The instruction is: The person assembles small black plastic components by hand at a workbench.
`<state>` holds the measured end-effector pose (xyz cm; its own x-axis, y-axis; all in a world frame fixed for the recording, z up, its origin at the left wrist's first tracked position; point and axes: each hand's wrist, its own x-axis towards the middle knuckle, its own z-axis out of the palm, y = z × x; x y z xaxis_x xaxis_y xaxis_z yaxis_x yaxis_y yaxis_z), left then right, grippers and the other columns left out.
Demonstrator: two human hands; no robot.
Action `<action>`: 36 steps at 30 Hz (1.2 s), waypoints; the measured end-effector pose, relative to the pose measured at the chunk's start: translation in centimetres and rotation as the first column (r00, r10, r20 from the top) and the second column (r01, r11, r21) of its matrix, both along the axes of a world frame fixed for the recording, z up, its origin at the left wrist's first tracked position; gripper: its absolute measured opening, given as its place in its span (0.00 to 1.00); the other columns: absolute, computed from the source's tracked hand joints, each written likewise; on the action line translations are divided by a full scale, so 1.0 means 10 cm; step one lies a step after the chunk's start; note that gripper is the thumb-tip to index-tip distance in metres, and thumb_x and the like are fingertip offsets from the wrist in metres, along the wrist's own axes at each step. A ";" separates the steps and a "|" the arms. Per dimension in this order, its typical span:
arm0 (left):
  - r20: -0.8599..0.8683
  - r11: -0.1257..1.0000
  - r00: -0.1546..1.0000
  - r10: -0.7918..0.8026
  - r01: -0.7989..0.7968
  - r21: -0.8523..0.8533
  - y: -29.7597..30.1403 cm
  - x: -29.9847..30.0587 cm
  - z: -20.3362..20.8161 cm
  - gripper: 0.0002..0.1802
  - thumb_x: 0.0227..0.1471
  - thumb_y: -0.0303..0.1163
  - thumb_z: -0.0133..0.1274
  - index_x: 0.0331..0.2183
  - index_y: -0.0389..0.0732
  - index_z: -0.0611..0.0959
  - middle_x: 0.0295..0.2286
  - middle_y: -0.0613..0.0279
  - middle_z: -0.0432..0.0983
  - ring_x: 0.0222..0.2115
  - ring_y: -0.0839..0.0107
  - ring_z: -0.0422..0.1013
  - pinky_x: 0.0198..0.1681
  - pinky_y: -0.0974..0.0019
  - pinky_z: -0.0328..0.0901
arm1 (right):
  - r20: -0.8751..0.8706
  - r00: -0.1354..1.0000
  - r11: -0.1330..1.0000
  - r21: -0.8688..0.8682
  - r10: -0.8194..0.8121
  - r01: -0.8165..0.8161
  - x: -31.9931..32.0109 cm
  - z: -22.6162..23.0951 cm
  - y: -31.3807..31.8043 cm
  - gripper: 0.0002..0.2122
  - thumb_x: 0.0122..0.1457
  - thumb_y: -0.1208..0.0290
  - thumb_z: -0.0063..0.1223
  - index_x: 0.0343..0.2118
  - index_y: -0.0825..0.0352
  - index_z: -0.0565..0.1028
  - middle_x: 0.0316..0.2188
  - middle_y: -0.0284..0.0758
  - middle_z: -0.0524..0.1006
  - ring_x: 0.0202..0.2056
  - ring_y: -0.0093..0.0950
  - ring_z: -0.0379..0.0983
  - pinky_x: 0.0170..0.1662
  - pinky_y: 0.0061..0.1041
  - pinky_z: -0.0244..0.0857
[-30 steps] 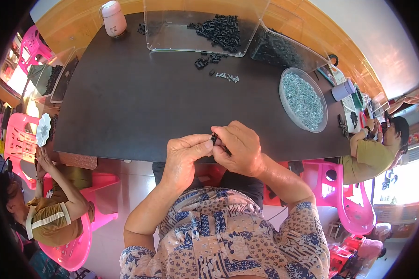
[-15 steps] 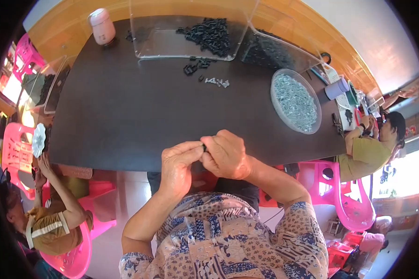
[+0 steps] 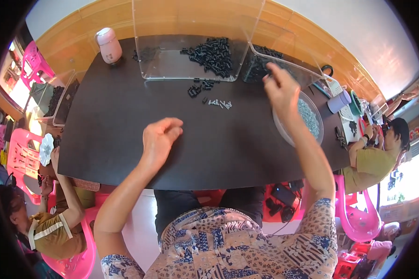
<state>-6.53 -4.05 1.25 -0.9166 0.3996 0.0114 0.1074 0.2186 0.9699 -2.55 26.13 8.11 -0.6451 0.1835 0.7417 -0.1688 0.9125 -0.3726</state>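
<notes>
Likely light and stiff; pinch black pieces (image 3: 195, 90), left of round tub (image 3: 280, 130), by their sides. Has left hand (image 3: 158, 141) loosely parted; cannot tell grip of right hand (image 3: 283, 94), near tub.

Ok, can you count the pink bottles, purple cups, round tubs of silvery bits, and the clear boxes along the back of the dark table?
Pink bottle: 1
Purple cup: 1
Round tub: 1
Clear boxes: 2
Total: 5

A patterned beige-and-blue shirt (image 3: 214, 249) tops apparently black trousers (image 3: 176, 203).
</notes>
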 end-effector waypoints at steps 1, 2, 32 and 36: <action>-0.099 0.996 0.995 0.023 -0.032 -0.088 0.04 -0.10 0.05 0.10 0.47 0.21 0.51 0.34 0.32 0.80 0.27 0.60 0.78 0.29 0.77 0.72 0.35 0.74 0.66 | -0.041 0.999 0.999 0.019 -0.026 0.027 -0.12 0.04 0.24 0.15 0.47 0.77 0.52 0.40 0.70 0.74 0.24 0.42 0.73 0.26 0.35 0.71 0.32 0.30 0.65; -0.227 0.989 0.973 0.039 -0.070 -0.131 0.09 -0.21 0.04 0.09 0.45 0.21 0.52 0.33 0.36 0.81 0.27 0.60 0.78 0.28 0.75 0.73 0.34 0.73 0.65 | -0.040 0.993 0.994 -0.002 -0.107 0.107 -0.23 0.07 0.44 0.17 0.46 0.76 0.51 0.43 0.68 0.74 0.26 0.43 0.75 0.28 0.36 0.72 0.34 0.30 0.65; -0.423 0.967 0.899 -0.110 0.000 -0.253 0.40 -0.57 -0.10 0.12 0.36 0.20 0.57 0.29 0.35 0.78 0.23 0.60 0.74 0.26 0.70 0.71 0.32 0.69 0.65 | 0.055 0.947 0.948 -0.047 0.316 -0.314 0.01 -0.53 -0.55 0.07 0.42 0.82 0.56 0.27 0.69 0.75 0.23 0.39 0.73 0.27 0.38 0.70 0.31 0.32 0.64; -0.167 0.998 0.984 -0.057 0.061 0.018 0.27 -0.13 0.09 0.12 0.38 0.20 0.58 0.32 0.34 0.78 0.25 0.67 0.73 0.27 0.81 0.67 0.33 0.76 0.64 | 0.231 0.827 0.725 -0.632 0.513 -0.273 0.20 -0.61 -0.91 0.07 0.51 0.77 0.55 0.33 0.71 0.77 0.26 0.35 0.77 0.28 0.21 0.73 0.32 0.20 0.66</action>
